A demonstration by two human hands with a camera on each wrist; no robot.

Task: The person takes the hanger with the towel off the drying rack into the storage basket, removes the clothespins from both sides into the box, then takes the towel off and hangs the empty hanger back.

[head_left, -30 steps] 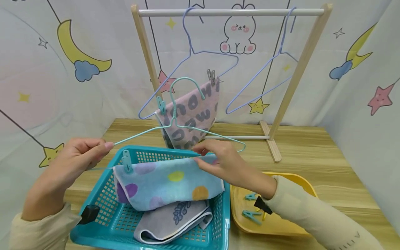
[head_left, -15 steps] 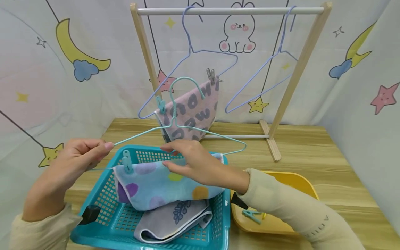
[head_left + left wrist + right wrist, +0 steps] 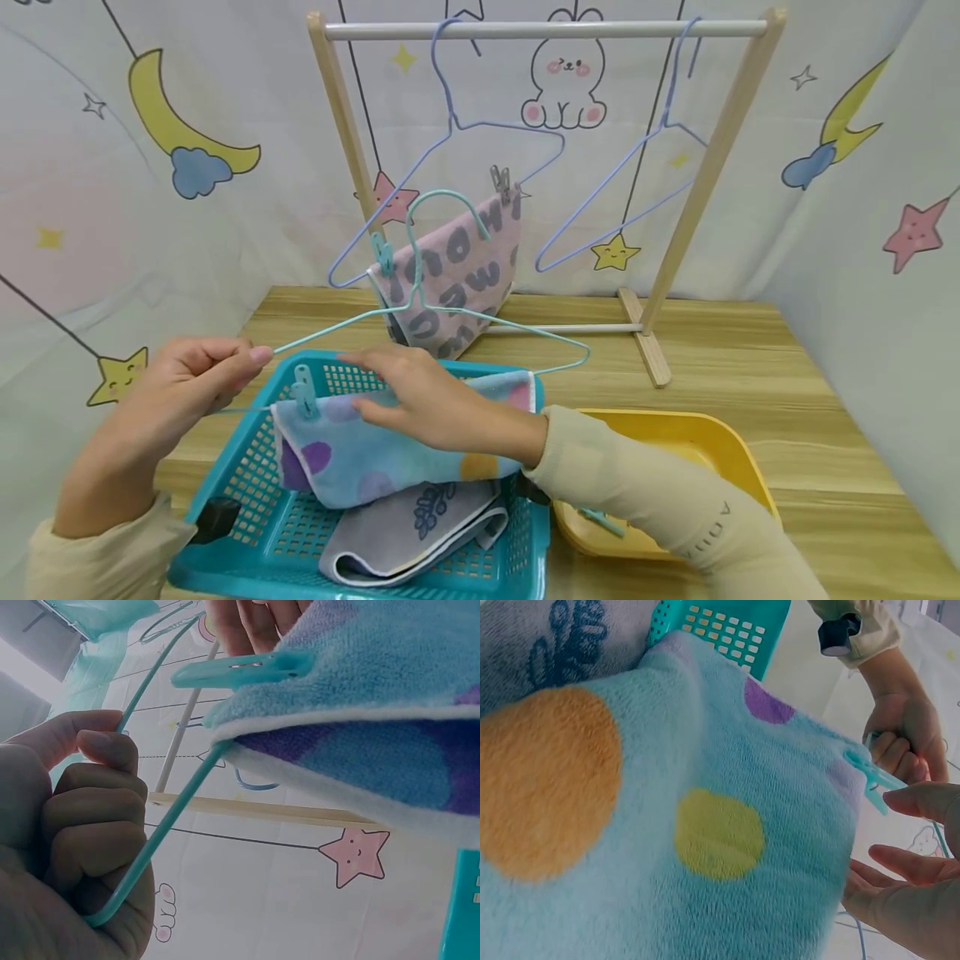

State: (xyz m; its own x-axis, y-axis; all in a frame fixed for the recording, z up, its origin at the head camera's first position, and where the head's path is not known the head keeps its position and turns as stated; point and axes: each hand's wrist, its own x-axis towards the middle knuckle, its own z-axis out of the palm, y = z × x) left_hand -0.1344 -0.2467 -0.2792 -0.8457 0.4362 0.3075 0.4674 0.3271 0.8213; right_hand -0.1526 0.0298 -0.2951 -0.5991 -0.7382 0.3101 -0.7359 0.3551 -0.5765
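In the head view my left hand (image 3: pixel 187 387) grips the left end of a mint-green hanger (image 3: pixel 442 192), hook up. A light-blue towel with coloured dots (image 3: pixel 352 454) is folded over its bottom bar. One teal clothespin (image 3: pixel 303 392) clips the towel's left end; I see none at the right end. My right hand (image 3: pixel 423 400) is at the towel's top edge, its thumb and fingers spread apart. In the right wrist view the thumb (image 3: pixel 922 802) is close to the clothespin (image 3: pixel 877 776), and some fingertips pass behind the towel.
A teal basket (image 3: pixel 542 542) below holds a folded grey towel (image 3: pixel 412 533). To the right, a yellow tray (image 3: pixel 731 442) contains clothespins, partly hidden by my sleeve. Behind stands a rack (image 3: pixel 540 31) with two purple hangers and a pink towel (image 3: pixel 468 287) clipped to one.
My right hand has moved left along the towel's top edge, from near its right end towards the clothespin. My left hand and the hanger stay almost still.
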